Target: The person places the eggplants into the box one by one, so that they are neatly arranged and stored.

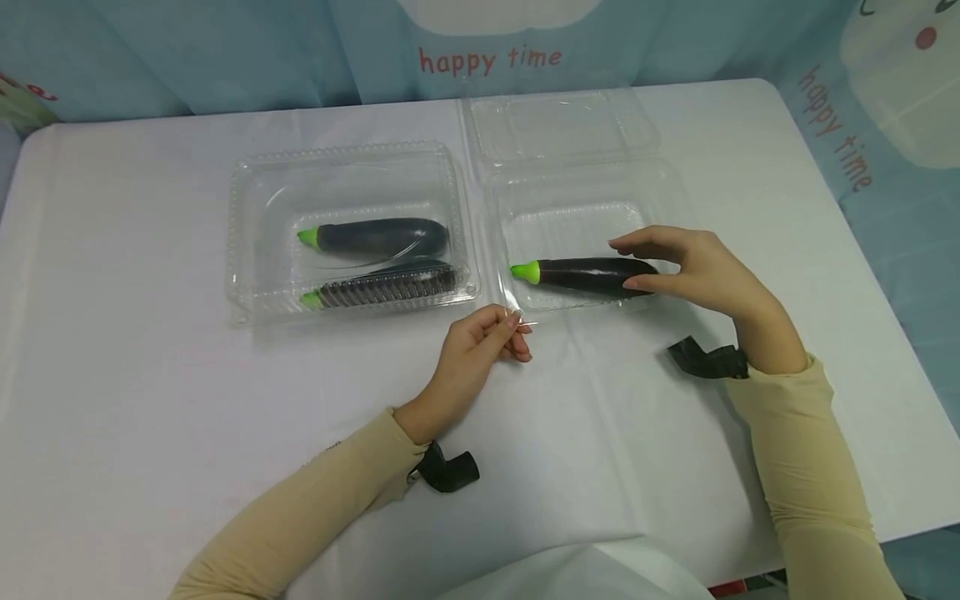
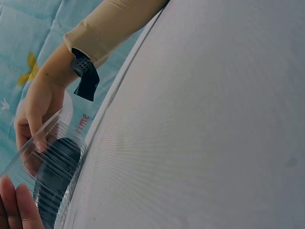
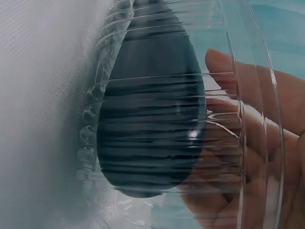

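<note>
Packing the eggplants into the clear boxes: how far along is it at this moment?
Done: the left box is closed with two eggplants inside. In hand: the right hand holds a third eggplant inside the open right box, while the left hand pinches that box's front corner. Left: its lid lies folded back, not yet closed.

Head camera looks down over the table; both wrist cameras sit close at the open box

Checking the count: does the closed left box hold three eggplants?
No, the closed box holds two eggplants; a third lies in the open box.
</note>
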Demonstrator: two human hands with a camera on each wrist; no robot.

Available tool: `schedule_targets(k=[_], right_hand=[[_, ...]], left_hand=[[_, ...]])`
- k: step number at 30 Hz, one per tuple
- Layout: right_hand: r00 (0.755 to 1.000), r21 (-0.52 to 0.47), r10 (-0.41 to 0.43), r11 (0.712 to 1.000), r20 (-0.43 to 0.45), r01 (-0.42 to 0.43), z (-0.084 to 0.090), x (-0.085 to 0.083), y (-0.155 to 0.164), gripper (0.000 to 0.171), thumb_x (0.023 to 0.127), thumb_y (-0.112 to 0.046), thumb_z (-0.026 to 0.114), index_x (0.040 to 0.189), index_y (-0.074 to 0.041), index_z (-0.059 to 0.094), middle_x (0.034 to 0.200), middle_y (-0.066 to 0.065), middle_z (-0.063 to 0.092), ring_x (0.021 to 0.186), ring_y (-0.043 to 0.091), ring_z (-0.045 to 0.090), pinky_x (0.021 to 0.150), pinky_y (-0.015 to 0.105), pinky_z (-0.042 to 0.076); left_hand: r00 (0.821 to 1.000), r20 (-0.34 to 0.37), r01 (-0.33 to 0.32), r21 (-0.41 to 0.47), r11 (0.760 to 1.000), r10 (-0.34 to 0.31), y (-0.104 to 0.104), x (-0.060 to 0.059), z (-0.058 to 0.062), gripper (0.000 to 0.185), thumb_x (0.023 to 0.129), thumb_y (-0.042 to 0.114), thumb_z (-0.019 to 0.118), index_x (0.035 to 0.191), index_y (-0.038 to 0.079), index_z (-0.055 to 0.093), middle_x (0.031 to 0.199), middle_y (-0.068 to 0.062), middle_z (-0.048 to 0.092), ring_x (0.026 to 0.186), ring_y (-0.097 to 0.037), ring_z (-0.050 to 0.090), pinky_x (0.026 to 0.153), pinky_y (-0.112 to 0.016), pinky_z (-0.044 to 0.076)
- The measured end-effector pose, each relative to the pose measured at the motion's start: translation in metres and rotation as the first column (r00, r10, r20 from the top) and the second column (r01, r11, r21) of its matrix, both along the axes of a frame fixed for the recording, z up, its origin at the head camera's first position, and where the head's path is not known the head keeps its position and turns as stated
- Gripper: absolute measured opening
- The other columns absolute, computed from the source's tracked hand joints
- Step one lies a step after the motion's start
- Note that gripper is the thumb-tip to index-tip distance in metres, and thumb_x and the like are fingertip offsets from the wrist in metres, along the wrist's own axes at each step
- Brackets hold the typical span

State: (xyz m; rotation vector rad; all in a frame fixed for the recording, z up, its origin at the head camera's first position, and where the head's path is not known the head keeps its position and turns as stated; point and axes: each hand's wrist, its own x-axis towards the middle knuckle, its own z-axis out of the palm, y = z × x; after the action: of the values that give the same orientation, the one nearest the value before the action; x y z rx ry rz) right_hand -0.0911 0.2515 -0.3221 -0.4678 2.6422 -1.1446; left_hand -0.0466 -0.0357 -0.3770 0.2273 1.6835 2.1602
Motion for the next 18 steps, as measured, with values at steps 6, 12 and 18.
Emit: schedule_targets(k=[6, 12, 18], right_hand=[[1.000, -0.031, -0.021, 0.999, 0.016, 0.022, 0.0026, 0.0007, -0.0004, 0.041, 0.084, -0.007, 0.073, 0.124, -0.003, 0.061, 0.122, 0.015, 0.062, 0.110, 0.002, 0.056, 0.089, 0.016, 0.044], [0.999, -0.073, -0.039, 0.997, 0.010, 0.040, 0.0026, 0.0017, 0.0015, 0.040, 0.085, -0.005, 0.072, 0.124, -0.004, 0.062, 0.122, 0.017, 0.062, 0.110, 0.004, 0.057, 0.083, 0.015, 0.048], [0.998, -0.107, -0.057, 0.993, 0.005, 0.057, 0.0043, 0.0014, 0.0020, 0.039, 0.085, -0.004, 0.071, 0.123, -0.005, 0.063, 0.120, 0.012, 0.063, 0.110, 0.011, 0.059, 0.079, 0.016, 0.049]], left_hand=[[1.000, 0.004, -0.004, 0.004, 1.000, 0.004, -0.0001, 0.0004, 0.0014, 0.018, 0.098, 0.002, 0.048, 0.094, -0.013, 0.057, 0.074, -0.004, 0.061, 0.070, -0.013, 0.063, 0.075, -0.035, 0.056], [1.000, 0.001, -0.002, -0.001, 1.000, 0.002, -0.0004, 0.0003, 0.0018, 0.019, 0.099, 0.002, 0.048, 0.095, -0.013, 0.057, 0.074, -0.004, 0.061, 0.070, -0.012, 0.063, 0.075, -0.035, 0.056], [1.000, -0.006, -0.001, -0.002, 1.000, 0.001, -0.0005, 0.0000, 0.0024, 0.019, 0.099, 0.003, 0.048, 0.094, -0.013, 0.057, 0.074, -0.005, 0.061, 0.071, -0.012, 0.063, 0.075, -0.036, 0.056]])
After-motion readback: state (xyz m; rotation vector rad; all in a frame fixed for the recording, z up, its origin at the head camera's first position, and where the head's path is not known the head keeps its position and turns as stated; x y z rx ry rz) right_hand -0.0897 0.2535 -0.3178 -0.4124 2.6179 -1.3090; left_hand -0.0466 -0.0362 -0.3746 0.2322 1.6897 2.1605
